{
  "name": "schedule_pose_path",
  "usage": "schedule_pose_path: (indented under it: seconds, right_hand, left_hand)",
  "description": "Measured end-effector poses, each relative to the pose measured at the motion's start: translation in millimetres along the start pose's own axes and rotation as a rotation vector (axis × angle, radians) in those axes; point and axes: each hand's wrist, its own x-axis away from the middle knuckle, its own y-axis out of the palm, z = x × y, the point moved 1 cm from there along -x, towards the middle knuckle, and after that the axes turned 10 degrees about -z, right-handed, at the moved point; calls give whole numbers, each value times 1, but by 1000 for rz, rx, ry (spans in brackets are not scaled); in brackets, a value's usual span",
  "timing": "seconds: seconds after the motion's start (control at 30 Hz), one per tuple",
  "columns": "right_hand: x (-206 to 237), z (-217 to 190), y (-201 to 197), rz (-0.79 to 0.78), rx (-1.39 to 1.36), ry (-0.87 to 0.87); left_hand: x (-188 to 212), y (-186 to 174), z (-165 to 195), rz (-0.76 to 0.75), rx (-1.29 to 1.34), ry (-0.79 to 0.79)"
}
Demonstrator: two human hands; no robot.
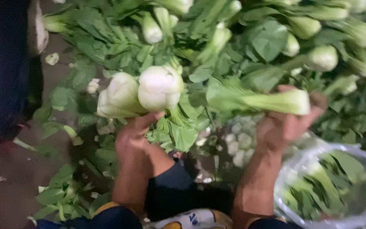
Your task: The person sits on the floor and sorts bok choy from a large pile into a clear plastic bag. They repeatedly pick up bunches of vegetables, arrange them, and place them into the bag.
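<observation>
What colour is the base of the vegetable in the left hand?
The base of the bok choy in the left hand is pale whitish-green; head view.

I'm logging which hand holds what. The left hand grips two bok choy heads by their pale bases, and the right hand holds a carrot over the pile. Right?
Not quite. The head view shows the right hand holding a pale-stemmed bok choy, not a carrot. The left hand does grip two bok choy heads.
</observation>
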Motion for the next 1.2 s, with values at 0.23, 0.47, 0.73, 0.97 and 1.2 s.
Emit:
schedule_pose_path:
  seconds: [0.23, 0.47, 0.73, 0.97, 1.2]
  right_hand:
    - [40, -101, 27, -4, 198, 22]
    - [88, -164, -45, 23, 482, 80]
    - [124, -215, -112, 132, 84, -10]
    - [183, -221, -158, 226, -148, -36]
    - [236, -263, -190, 141, -34, 60]
  left_hand:
    - [-12, 149, -15, -316, -15, -88]
    - [26, 261, -12, -441, 47, -208]
    - [64, 341, -45, -562, -159, -299]
    - [165, 392, -51, -546, -366, -580]
    - [159, 444, -55, -590, -531, -689]
